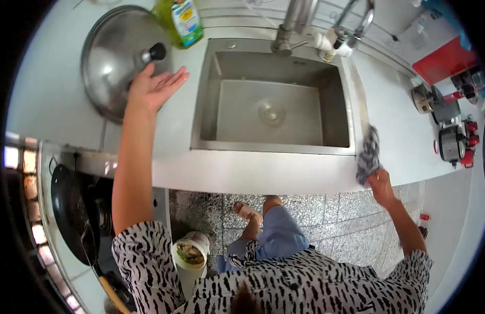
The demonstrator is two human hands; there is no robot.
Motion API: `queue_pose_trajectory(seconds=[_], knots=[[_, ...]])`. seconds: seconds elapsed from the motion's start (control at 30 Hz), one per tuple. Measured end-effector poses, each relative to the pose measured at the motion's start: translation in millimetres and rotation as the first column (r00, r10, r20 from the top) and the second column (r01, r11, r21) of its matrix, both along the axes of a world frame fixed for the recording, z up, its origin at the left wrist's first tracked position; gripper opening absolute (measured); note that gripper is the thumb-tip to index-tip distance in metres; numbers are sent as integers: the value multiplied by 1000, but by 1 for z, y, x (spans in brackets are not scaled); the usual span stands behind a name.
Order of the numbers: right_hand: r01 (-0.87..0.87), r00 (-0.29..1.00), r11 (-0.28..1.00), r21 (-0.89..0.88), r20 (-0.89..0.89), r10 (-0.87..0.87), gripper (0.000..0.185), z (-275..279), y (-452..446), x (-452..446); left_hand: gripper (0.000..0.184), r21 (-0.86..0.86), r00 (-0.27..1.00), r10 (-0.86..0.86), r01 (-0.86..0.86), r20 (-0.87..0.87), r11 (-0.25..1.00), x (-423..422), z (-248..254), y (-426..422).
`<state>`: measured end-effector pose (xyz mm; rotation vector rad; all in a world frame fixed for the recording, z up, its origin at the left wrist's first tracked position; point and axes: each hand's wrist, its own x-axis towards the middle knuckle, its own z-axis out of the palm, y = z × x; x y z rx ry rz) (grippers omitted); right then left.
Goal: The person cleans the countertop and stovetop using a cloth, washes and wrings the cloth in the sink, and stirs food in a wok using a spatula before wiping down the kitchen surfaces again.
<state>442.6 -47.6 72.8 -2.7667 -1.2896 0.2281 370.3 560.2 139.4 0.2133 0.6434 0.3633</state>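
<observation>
My left hand (156,88) is palm up with its fingers stretched out, over the near right part of a round metal lid (111,57) with a black knob (157,51). I see nothing in that palm. On the right, my right hand (380,183) grips the lower end of a dark patterned cloth (369,157) at the counter's front edge. The cloth hangs bunched and slightly blurred against the white counter (274,170). Between my hands is the steel sink (200,104), with a round drain (272,112) in its base.
A green-yellow liquid bottle (180,23) stands behind the lid. Taps (284,42) rise behind the sink. Pots (452,144) and a red board (444,60) are at the right. Below left are a black wok (69,209) and a bucket of food scraps (198,242).
</observation>
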Motion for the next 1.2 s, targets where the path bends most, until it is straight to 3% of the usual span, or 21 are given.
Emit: queue_pose_trajectory(seconds=[0.07, 0.17, 0.23, 0.33, 0.37, 0.43, 0.53, 0.6, 0.7, 0.83, 0.9, 0.93, 1.0, 1.13, 1.2], knots=[[-103, 991, 993, -52, -94, 98, 16, -1, 3, -26, 66, 21, 997, -78, 77, 9, 997, -5, 3, -5], [-403, 912, 915, -5, -91, 401, 12, -1, 54, -53, 64, 55, 999, -33, 34, -19, 998, -20, 3, -1], [-558, 827, 829, -41, -109, 552, 7, -12, 87, -60, 60, 90, 984, -174, 170, 43, 981, -33, 7, -1], [-628, 778, 776, -55, -3, 629, 5, -45, 115, -61, 54, 202, 992, -128, 121, 22, 972, -64, 20, -8], [-643, 766, 764, -53, -46, 641, 7, -44, 128, -66, 49, 222, 997, -75, 76, -9, 972, -79, 21, -9], [-674, 738, 737, -49, -40, 673, 7, -46, 150, -77, 41, 397, 993, -81, 42, 82, 917, -122, 11, -25], [-733, 680, 681, 1, 49, 732, 6, -44, 208, -98, 34, 343, 985, -86, 29, 151, 939, -188, -21, -77], [-735, 677, 677, 27, 59, 733, 7, -40, 255, -118, 34, 326, 996, -55, 30, 71, 945, -229, -49, -119], [-770, 638, 625, 131, 112, 762, 9, -51, 336, -150, 34, 138, 994, 87, -78, -60, 987, -291, -84, -173], [-796, 599, 540, 274, 220, 770, 16, -54, 434, -196, 37, 94, 965, 150, -133, -213, 987, -353, -104, -209], [-625, 684, 651, 431, -99, 722, 13, -21, 464, -223, 44, 244, 937, 196, -125, -290, 962, -368, -96, -217], [-651, 652, 620, 439, -95, 752, 13, -7, 472, -237, 44, 252, 926, 238, -166, -291, 953, -369, -93, -218], [-390, 551, 676, 625, -430, 715, 12, 21, 480, -261, 49, 571, 745, 549, -278, -379, 773, -357, -84, -206], [-343, 426, 591, 730, -440, 791, 19, 51, 481, -292, 48, 608, 648, 725, -486, -233, 628, -346, -56, -164], [-299, 345, 598, 744, -500, 795, 24, 52, 493, -290, 38, 875, 431, 888, -354, -160, 329, -343, -34, -140]])
